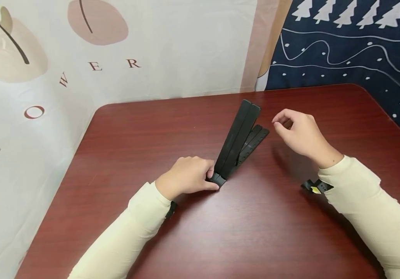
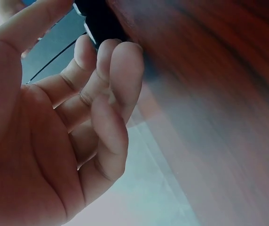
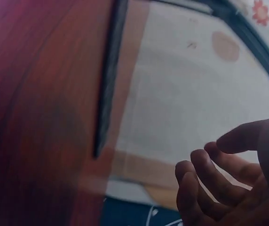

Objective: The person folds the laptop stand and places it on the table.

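Observation:
A black folding stand (image 1: pixel 235 141) leans up from the table, its hinged end low and near me. Two long flat bars lie side by side, and a shorter pair of notched legs (image 1: pixel 253 145) spreads out to their right. My left hand (image 1: pixel 190 174) pinches the hinged end between thumb and fingers. To the right of the stand, my right hand (image 1: pixel 299 133) hovers apart from it, fingers loosely curled around nothing. In the right wrist view, one part of the stand (image 3: pixel 109 80) points down beside the loosely bent fingers (image 3: pixel 202 162).
The reddish-brown wooden table (image 1: pixel 255 240) has rounded far corners. Behind it hangs a white cloth (image 1: pixel 186 46) with printed letters and shapes, and a dark blue cloth (image 1: pixel 342 50) with white trees at the right. A small black device (image 1: pixel 316 187) sits at the right wrist.

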{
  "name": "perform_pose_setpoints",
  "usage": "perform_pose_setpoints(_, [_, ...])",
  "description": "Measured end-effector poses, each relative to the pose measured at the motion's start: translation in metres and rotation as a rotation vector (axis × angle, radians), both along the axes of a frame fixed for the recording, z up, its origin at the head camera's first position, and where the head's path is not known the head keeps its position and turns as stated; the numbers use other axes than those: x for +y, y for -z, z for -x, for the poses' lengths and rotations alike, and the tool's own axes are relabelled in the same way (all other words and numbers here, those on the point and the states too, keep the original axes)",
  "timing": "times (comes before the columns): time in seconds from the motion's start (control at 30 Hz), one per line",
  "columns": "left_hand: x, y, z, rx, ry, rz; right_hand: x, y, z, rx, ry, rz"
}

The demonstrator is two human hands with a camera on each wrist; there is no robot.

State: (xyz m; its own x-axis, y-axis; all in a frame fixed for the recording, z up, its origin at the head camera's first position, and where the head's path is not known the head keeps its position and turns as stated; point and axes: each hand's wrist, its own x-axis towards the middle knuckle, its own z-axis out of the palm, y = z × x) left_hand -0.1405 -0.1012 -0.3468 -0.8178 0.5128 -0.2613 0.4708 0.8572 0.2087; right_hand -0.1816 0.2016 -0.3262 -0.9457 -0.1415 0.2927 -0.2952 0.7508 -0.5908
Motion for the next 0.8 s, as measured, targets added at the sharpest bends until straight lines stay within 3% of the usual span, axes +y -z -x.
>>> perform_pose_setpoints(0.13, [-0.002, 0.000, -0.001, 0.007, -0.005, -0.001, 0.008, 0.011, 0.015, -0.039, -0.048, -0.068])
perform_pose_setpoints(0.37, [-0.002, 0.001, -0.002, 0.014, -0.001, -0.004, 0.013, 0.026, 0.037, -0.171, -0.205, -0.198])
perform_pose_setpoints(0.6, [0.001, 0.003, -0.002, 0.031, 0.003, -0.002, 0.011, 0.034, 0.051, -0.174, -0.304, -0.277])
perform_pose_setpoints(0.8, [0.000, 0.003, -0.002, 0.030, -0.003, -0.002, 0.006, 0.034, 0.056, -0.224, -0.385, -0.409])
